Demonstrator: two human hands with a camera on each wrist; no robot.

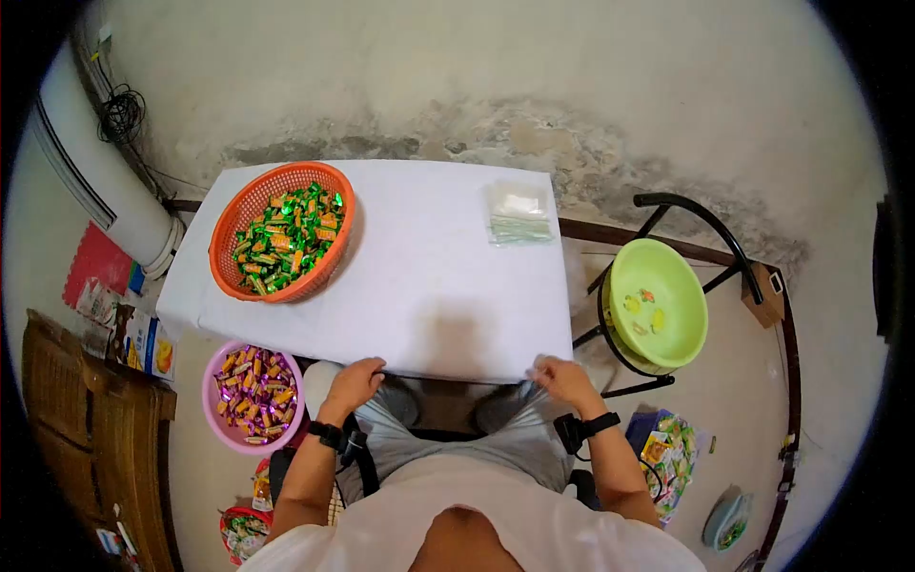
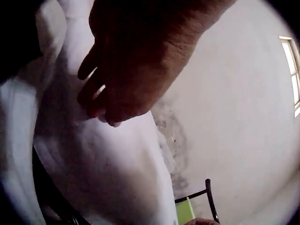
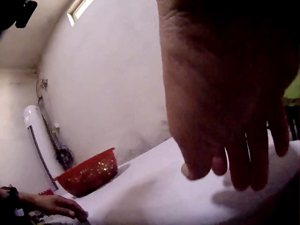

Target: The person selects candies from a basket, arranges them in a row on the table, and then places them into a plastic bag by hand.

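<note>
My left hand [image 1: 355,383] rests at the front edge of the white-covered table [image 1: 419,286], its fingers loose and holding nothing. At the same edge, farther right, my right hand [image 1: 564,379] lies with relaxed fingers; the right wrist view shows them hanging nearly straight over the cloth. An orange basket [image 1: 221,257] full of green-wrapped candies [image 1: 286,238] stands at the table's left. At the back right lies a stack of clear plastic bags [image 1: 519,212].
A pink basin [image 1: 212,415] of purple-wrapped candies [image 1: 257,393] stands below the table's left front. To the right, a green basin [image 1: 691,305] sits on a black-framed chair [image 1: 701,214]. A purple box [image 1: 643,429] of packets is on the floor at the right.
</note>
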